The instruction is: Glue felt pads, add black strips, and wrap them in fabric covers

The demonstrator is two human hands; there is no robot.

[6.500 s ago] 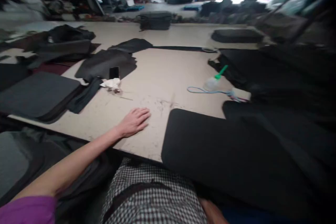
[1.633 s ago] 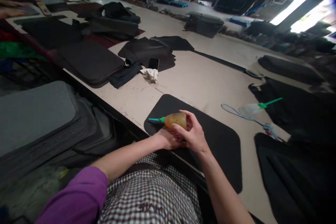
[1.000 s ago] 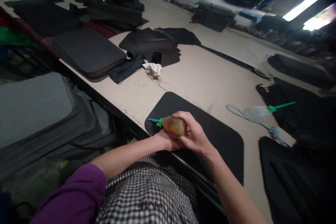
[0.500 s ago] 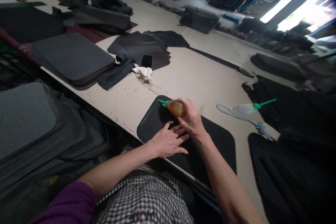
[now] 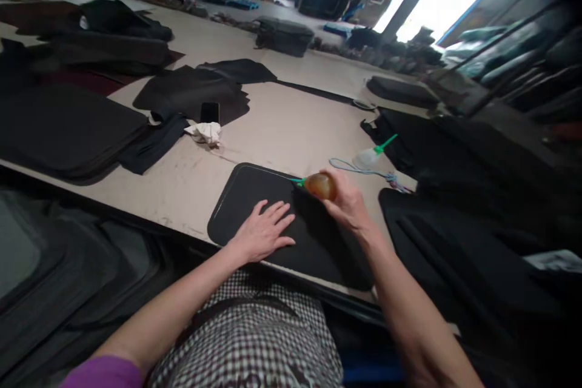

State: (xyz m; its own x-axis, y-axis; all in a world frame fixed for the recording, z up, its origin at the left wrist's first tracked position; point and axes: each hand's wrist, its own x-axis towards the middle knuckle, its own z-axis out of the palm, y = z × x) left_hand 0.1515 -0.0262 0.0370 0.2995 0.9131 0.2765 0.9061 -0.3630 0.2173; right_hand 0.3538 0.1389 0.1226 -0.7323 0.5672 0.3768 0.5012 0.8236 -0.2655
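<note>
A black mat with rounded corners (image 5: 240, 194) lies flat at the table's near edge. My left hand (image 5: 264, 231) rests on it, palm down with fingers spread, holding nothing. Wrapped around a squeeze bottle of amber liquid (image 5: 321, 186) is my right hand (image 5: 348, 200). The bottle is tipped on its side, and its thin green nozzle (image 5: 297, 181) points left at the mat's far edge. A fine pale line of the liquid runs along the mat's left and far edges, up to the nozzle.
A second, clear squeeze bottle (image 5: 367, 157) with a green nozzle lies beyond my right hand, beside a looped cord (image 5: 345, 165). A phone (image 5: 210, 113) and crumpled white cloth (image 5: 207, 133) sit farther back. Stacked black sheets (image 5: 68, 127) stand left; black material (image 5: 454, 236) lies right.
The nozzle has travelled right along the mat's far edge, and the pale line has grown behind it. My left hand stays on the mat, fingers more spread. The view has turned right.
</note>
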